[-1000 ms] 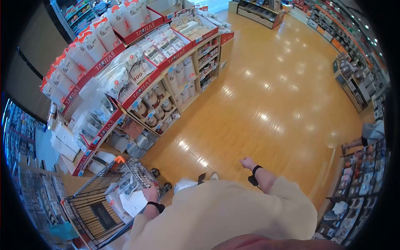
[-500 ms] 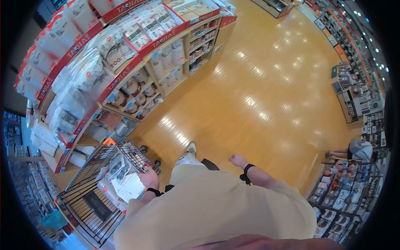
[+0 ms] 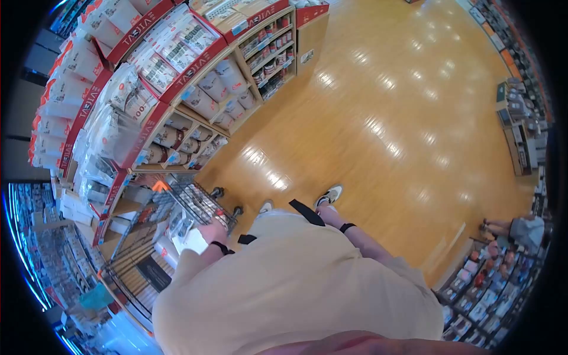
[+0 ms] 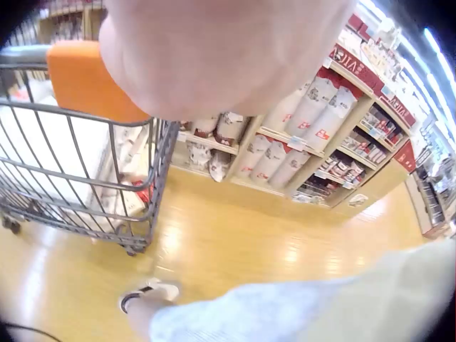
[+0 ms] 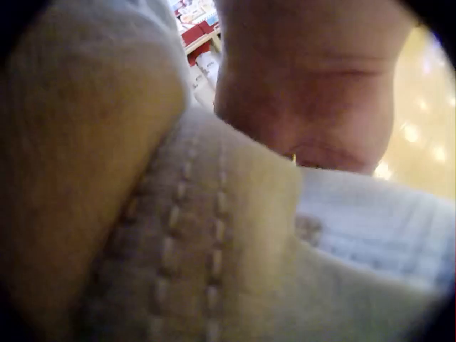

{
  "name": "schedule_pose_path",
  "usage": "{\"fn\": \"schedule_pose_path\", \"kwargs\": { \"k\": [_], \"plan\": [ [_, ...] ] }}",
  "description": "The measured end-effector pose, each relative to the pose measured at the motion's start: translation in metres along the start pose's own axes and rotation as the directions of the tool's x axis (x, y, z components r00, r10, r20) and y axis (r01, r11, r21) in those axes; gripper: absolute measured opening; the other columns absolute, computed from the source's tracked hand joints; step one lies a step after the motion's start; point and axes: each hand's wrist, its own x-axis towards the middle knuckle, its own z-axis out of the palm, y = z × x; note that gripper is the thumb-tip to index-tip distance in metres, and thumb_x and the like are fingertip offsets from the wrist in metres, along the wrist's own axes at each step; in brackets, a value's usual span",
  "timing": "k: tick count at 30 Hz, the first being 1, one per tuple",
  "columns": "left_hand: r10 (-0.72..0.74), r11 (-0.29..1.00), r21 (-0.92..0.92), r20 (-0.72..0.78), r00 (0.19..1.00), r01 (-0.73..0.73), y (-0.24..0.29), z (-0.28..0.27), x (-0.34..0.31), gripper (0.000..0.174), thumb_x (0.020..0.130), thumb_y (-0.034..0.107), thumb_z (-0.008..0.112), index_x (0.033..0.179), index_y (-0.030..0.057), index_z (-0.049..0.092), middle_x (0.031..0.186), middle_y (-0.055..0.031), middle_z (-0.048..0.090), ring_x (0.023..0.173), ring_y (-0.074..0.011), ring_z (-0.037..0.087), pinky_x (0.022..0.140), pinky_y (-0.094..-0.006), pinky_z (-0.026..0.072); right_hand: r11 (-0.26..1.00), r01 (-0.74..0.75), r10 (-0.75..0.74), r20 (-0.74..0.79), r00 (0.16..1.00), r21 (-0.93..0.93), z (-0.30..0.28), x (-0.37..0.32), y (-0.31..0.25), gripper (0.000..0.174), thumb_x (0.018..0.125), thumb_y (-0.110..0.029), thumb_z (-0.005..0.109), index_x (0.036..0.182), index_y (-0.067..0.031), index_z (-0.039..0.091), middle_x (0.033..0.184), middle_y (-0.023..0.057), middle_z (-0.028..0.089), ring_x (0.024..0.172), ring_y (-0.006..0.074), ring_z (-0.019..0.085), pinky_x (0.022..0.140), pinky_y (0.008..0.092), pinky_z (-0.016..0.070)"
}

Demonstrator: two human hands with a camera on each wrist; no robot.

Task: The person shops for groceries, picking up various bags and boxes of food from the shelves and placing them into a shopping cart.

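Note:
In the head view, a wire shopping cart [image 3: 152,273] with an orange corner piece [image 3: 160,186] stands at the lower left. My left hand [image 3: 213,232] grips its rim beside white packages [image 3: 190,241] lying in the basket. The left wrist view has that hand [image 4: 228,50] large and close, next to the orange piece [image 4: 92,78]; its fingertips are out of sight. My right hand [image 3: 327,215] hangs low beside the beige shirt, loosely curled and holding nothing. Only part of the right hand [image 5: 306,92] shows, blurred, behind cloth in the right wrist view.
A long display shelf [image 3: 236,94] with red edging and white packages runs along the left. Wooden floor [image 3: 355,130] lies ahead. Racks of goods [image 3: 485,284] and another person [image 3: 526,232] are at the right.
My right hand has swung in towards the body, and a shoe now shows just past it. The shelves and floor have shifted in the head view. My left hand has stayed on the cart.

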Motion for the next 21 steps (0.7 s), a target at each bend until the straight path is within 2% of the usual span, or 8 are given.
{"fn": "schedule_pose_path", "kwargs": {
  "k": [3, 5, 7, 8, 11, 14, 18, 21],
  "plan": [
    [-0.114, 0.99, 0.085, -0.032, 0.993, 0.117, 0.042, 0.026, -0.018, 0.059, 0.083, 0.035, 0.067, 0.123, -0.0061, 0.052, 0.117, -0.0288, 0.064, 0.113, -0.0437, 0.061, 0.098, -0.0498, 0.0478, 0.981, -0.091, 0.115, -0.133, 0.984, 0.174, -0.063, -0.007, 0.057, 0.044, 0.09, -0.039, 0.062, 0.108, 0.0006, 0.067, 0.103, 0.0225, 0.071, 0.098, 0.037, 0.068, 0.085, 0.0437, 0.0529],
    [-0.169, 0.975, 0.142, -0.037, 0.985, 0.172, 0.072, 0.035, -0.037, 0.059, 0.083, 0.034, 0.067, 0.124, -0.0057, 0.052, 0.116, -0.0286, 0.065, 0.113, -0.0436, 0.062, 0.098, -0.05, 0.0476, 0.971, -0.161, 0.176, -0.074, 0.982, 0.177, -0.103, -0.014, 0.104, 0.046, 0.09, -0.041, 0.063, 0.109, 0.0007, 0.067, 0.104, 0.0197, 0.071, 0.094, 0.0339, 0.068, 0.083, 0.0422, 0.0533],
    [-0.174, 0.981, 0.082, -0.024, 0.984, 0.176, 0.095, 0.045, -0.054, 0.058, 0.082, 0.03, 0.066, 0.125, -0.005, 0.05, 0.117, -0.0283, 0.065, 0.113, -0.0435, 0.062, 0.099, -0.0496, 0.047, 0.95, -0.241, 0.244, 0.006, 0.97, 0.201, -0.146, -0.015, 0.139, 0.046, 0.091, -0.042, 0.064, 0.109, 0.0009, 0.067, 0.1, 0.0157, 0.072, 0.086, 0.0286, 0.069, 0.079, 0.0398, 0.0542],
    [-0.173, 0.984, 0.047, -0.023, 0.985, 0.174, 0.1, 0.055, -0.059, 0.057, 0.082, 0.029, 0.065, 0.125, -0.0049, 0.05, 0.118, -0.0283, 0.065, 0.113, -0.0435, 0.062, 0.099, -0.0495, 0.0469, 0.966, -0.237, 0.242, -0.037, 0.97, 0.1, -0.167, -0.015, 0.152, 0.044, 0.09, -0.04, 0.065, 0.106, 0.0016, 0.067, 0.093, 0.0135, 0.071, 0.079, 0.0228, 0.068, 0.073, 0.0363, 0.0543],
    [-0.207, 0.974, -0.081, 0.041, 0.977, 0.21, 0.126, 0.087, -0.079, 0.053, 0.084, 0.028, 0.062, 0.125, -0.0046, 0.05, 0.119, -0.0289, 0.065, 0.113, -0.0438, 0.062, 0.099, -0.0487, 0.0468, 0.943, -0.235, 0.267, -0.112, 0.957, 0.234, -0.235, -0.016, 0.172, 0.041, 0.09, -0.037, 0.066, 0.104, 0.0014, 0.066, 0.088, 0.0112, 0.07, 0.077, 0.02, 0.066, 0.07, 0.0336, 0.0536],
    [-0.158, 0.987, -0.015, 0.015, 0.987, 0.159, 0.18, 0.09, -0.126, 0.045, 0.088, 0.028, 0.058, 0.119, -0.0041, 0.053, 0.116, -0.028, 0.066, 0.11, -0.0435, 0.063, 0.096, -0.0493, 0.0485, 0.871, -0.225, 0.308, -0.13, 0.942, 0.436, -0.298, -0.004, 0.188, 0.044, 0.09, -0.039, 0.065, 0.108, 0.0011, 0.067, 0.089, 0.0139, 0.071, 0.084, 0.0258, 0.068, 0.075, 0.0377, 0.0538],
    [-0.171, 0.971, 0.153, -0.104, 0.98, 0.186, 0.225, 0.144, -0.165, 0.034, 0.091, 0.028, 0.055, 0.108, -0.0023, 0.055, 0.107, -0.0252, 0.067, 0.102, -0.0418, 0.066, 0.088, -0.0509, 0.0518, 0.927, -0.159, 0.24, -0.209, 0.948, 0.34, -0.372, 0.019, 0.243, 0.043, 0.09, -0.038, 0.066, 0.107, 0.0018, 0.067, 0.089, 0.0131, 0.071, 0.079, 0.0229, 0.068, 0.073, 0.0352, 0.0535],
    [-0.151, 0.979, 0.122, -0.082, 0.985, 0.16, 0.259, 0.173, -0.193, 0.035, 0.092, 0.029, 0.054, 0.106, -0.0022, 0.055, 0.106, -0.0251, 0.067, 0.1, -0.0422, 0.066, 0.087, -0.0516, 0.0518, 0.977, -0.154, 0.19, -0.271, 0.944, 0.149, -0.425, 0.02, 0.311, 0.043, 0.089, -0.037, 0.067, 0.106, 0.0025, 0.066, 0.089, 0.0132, 0.071, 0.076, 0.0207, 0.068, 0.07, 0.034, 0.0534]
  ]
}}
